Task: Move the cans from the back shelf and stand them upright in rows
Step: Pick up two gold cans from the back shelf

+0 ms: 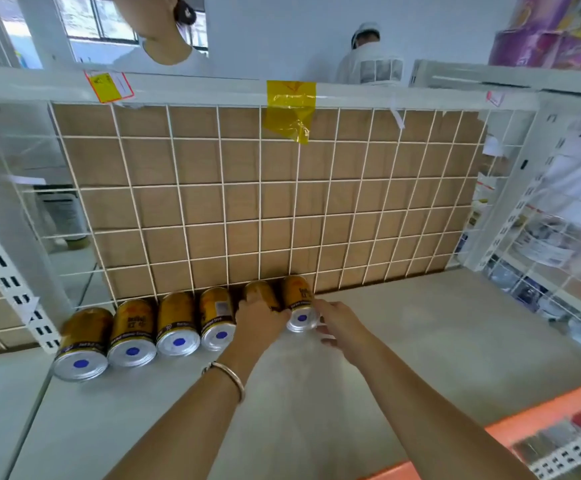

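Observation:
Several gold cans stand upright in one row along the back of the white shelf [420, 334], against the wire grid. My left hand [259, 318] grips the fifth can [259, 294] from its near side and hides its top. The sixth can [299, 303], at the right end of the row, shows its silver top with a blue dot. My right hand [337, 323] is beside that can on its right; the fingers lie blurred along its rim, and whether they grip it is unclear. The leftmost can [83, 344] stands near the shelf's left edge.
A white wire grid [247, 188] backed by brown cardboard closes the shelf's rear. Yellow tape [291, 105] hangs from the top rail. An orange shelf edge [542, 410] runs at the lower right. Two people stand behind the shelving. A slotted upright [5, 271] rises at left.

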